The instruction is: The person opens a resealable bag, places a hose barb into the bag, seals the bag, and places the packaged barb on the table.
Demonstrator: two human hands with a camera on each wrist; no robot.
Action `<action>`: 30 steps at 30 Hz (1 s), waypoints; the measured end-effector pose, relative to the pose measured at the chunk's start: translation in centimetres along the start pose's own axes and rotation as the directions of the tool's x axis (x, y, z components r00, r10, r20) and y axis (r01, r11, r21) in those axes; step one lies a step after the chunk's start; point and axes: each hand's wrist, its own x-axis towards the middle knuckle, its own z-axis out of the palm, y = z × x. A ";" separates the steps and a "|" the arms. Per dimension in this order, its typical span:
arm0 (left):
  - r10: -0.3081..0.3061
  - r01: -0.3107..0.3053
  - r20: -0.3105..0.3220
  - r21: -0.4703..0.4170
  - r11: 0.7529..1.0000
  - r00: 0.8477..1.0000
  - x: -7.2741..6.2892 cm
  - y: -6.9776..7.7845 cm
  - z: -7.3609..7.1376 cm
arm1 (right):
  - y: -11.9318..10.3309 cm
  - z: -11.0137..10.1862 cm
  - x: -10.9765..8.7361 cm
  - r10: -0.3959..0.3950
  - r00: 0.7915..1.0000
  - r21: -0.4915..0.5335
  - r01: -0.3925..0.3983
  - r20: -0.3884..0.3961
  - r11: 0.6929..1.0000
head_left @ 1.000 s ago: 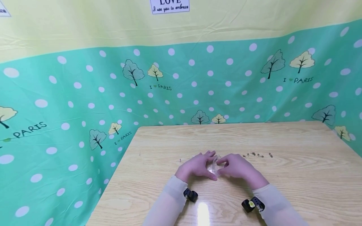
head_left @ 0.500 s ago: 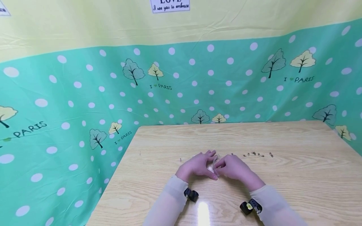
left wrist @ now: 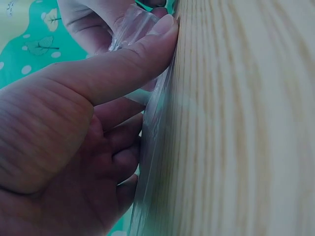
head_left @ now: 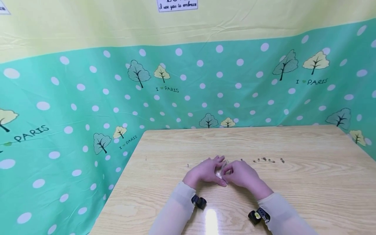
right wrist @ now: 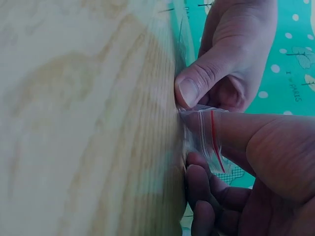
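A small clear zip bag (head_left: 218,174) with a red line along its mouth lies on the wooden table between both hands. In the head view, my left hand (head_left: 205,171) spreads over its left side, holding it between thumb and fingers. The left wrist view has that thumb pressing the clear plastic (left wrist: 135,24) close to the tabletop. My right hand (head_left: 242,174) grips the bag's open end. In the right wrist view its thumb reaches past the red line (right wrist: 215,140) into the bag, fingers curled outside. What lies inside the bag is hidden.
Several small dark metal pieces (head_left: 264,159), too small to identify, lie in a loose row right of the hands. Another small piece (head_left: 188,165) sits to the left. The wooden table (head_left: 293,195) meets a green dotted curtain (head_left: 164,111) behind.
My right hand has moved slightly left and in towards the bag's mouth, uncovering one more small metal piece behind it. My left hand stays nearly still on the bag.
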 end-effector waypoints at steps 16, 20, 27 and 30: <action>-0.001 0.001 0.008 0.012 1.000 1.000 0.0 0.0 -0.1 | 0.1 0.2 0.1 0.023 1.000 0.024 -0.022 -0.011 0.999; 0.004 -0.004 0.009 0.010 1.000 1.000 0.1 0.0 -0.1 | 0.0 0.3 0.0 -0.005 0.999 -0.010 0.005 -0.040 1.000; 0.006 -0.006 0.010 0.015 1.000 1.000 0.2 -0.2 0.0 | 0.0 0.1 -0.1 -0.012 1.000 -0.003 0.012 -0.028 1.000; -0.002 0.002 0.008 0.016 1.000 1.000 0.2 -0.2 0.1 | 0.3 -0.6 -0.2 -0.007 1.000 0.066 0.006 0.019 0.998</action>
